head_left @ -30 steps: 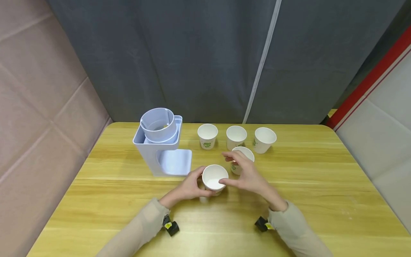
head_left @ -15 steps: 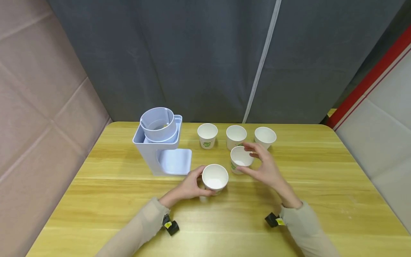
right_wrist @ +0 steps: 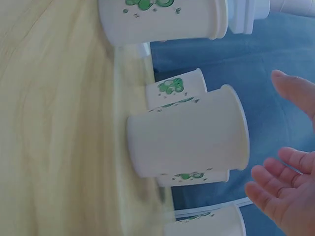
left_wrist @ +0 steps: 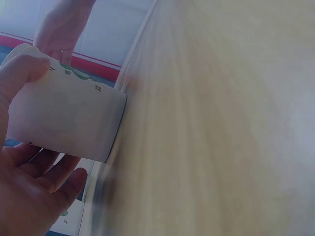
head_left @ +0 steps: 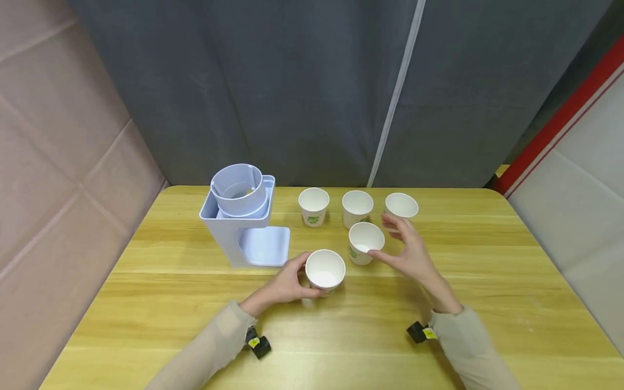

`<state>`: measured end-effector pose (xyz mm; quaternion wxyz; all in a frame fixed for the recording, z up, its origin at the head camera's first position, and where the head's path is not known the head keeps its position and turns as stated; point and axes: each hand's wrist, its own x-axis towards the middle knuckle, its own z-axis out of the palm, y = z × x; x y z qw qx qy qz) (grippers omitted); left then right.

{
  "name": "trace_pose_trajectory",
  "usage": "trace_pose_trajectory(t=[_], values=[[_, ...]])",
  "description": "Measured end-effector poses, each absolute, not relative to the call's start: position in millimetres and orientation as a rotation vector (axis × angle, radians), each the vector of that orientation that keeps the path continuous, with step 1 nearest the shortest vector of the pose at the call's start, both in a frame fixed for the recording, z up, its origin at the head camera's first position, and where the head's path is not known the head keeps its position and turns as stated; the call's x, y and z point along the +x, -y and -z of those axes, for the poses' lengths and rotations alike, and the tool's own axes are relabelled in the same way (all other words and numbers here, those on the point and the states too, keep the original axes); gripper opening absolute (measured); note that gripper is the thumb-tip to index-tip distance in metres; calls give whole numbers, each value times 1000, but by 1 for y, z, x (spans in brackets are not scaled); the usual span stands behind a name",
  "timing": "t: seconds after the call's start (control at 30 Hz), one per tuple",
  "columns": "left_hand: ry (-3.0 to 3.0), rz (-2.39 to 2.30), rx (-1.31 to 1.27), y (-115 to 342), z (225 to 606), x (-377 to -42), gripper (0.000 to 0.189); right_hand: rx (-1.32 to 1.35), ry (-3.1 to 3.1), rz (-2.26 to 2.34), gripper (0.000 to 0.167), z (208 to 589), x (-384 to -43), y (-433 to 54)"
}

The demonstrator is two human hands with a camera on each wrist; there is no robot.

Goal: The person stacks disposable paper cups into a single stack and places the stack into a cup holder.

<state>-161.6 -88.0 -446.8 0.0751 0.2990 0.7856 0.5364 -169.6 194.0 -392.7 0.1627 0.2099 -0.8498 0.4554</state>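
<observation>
My left hand (head_left: 285, 280) grips a white paper cup (head_left: 323, 271) from its left side, thumb near the rim. The left wrist view shows this held cup (left_wrist: 64, 103) upright on the table, with the other fingers along its far side. To its right stands a second paper cup (head_left: 358, 252), with a green print. Around that cup's right side my right hand (head_left: 414, 257) is spread, thumb in front and fingers behind. In the right wrist view, the fingers of the right hand (right_wrist: 288, 187) are apart from the rim of the cup (right_wrist: 192, 132).
Behind stands a row of three more paper cups: left cup (head_left: 313, 208), middle cup (head_left: 356, 208) and right cup (head_left: 401, 205). A pale blue plastic dispenser (head_left: 234, 222) with a round hopper and a flat base (head_left: 265, 246) is at left. A dark curtain (head_left: 292, 108) hangs behind the table.
My right hand has moved right, from between the held cup and the second cup to the second cup's right side. The left hand keeps its grip in the same place.
</observation>
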Motion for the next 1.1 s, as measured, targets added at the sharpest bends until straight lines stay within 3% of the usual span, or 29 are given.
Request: trace_pose_trajectory(t=[0.73, 1.1], values=[[-2346, -1615, 895, 89, 446, -161, 70, 548, 2570, -1386, 81, 427, -186, -200], [-2336, -1621, 890, 89, 447, -162, 72, 542, 2529, -1519, 75, 415, -180, -188]])
